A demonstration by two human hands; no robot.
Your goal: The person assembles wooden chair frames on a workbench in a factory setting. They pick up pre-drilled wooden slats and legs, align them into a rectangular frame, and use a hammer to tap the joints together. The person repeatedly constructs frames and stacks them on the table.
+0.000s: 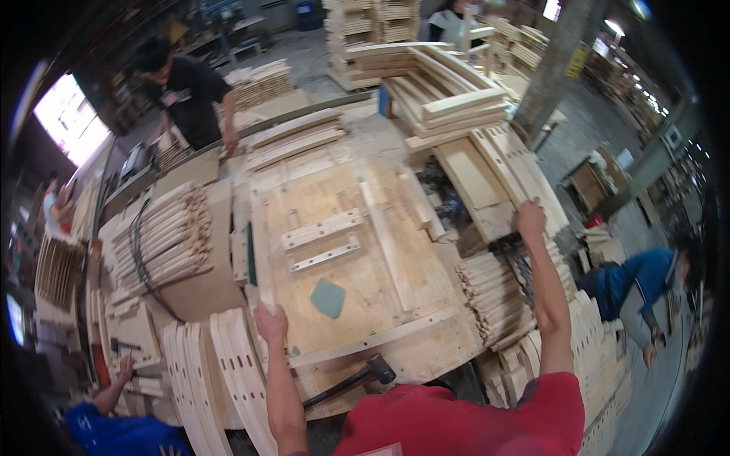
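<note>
My left hand rests at the left edge of a plywood work board, its thumb and fingers apart beside a wooden rail. At the right, my right hand is stretched out with its fingers closed over the near end of a drilled wooden slat. On the board lie two short drilled blocks, a long thin strip and a green pad. A black-headed mallet lies at the near edge, close to my body.
Bundled spindles lie to the left; more spindles are below my right arm. Drilled slats stand near left. Assembled frames are stacked at far right beside a post. Co-workers in black and blue are nearby.
</note>
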